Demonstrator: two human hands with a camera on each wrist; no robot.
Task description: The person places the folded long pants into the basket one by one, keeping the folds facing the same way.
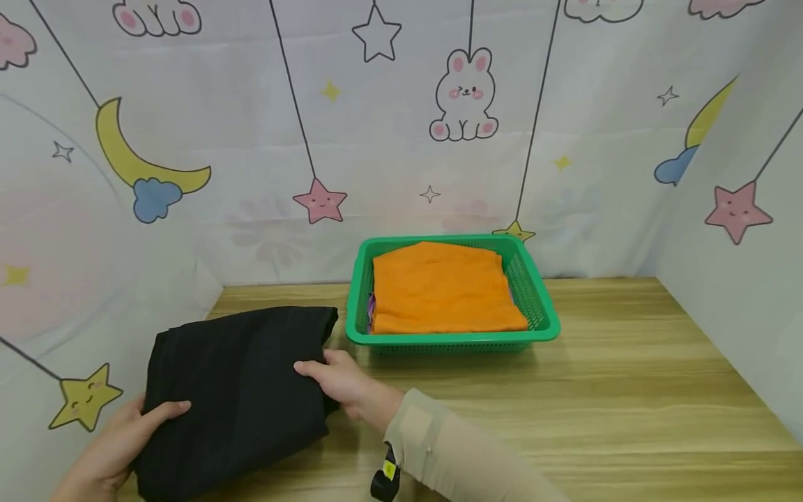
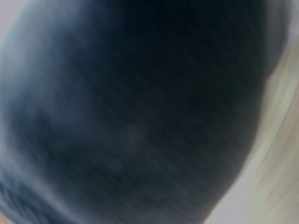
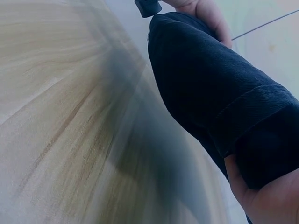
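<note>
A folded black garment is held between both hands on the left side of the table. My left hand grips its left edge, thumb lying on top and the other fingers hidden beneath. On the opposite edge, my right hand pinches the cloth with the thumb over the top. From the right wrist view, the black garment hangs above the wood with a stitched hem showing near the right hand. Dark cloth fills most of the left wrist view, blurred.
Behind and right of the hands stands a green plastic basket with a folded orange cloth in it; a bit of purple fabric peeks out below. The wooden table meets a patterned curtain at the back and sides.
</note>
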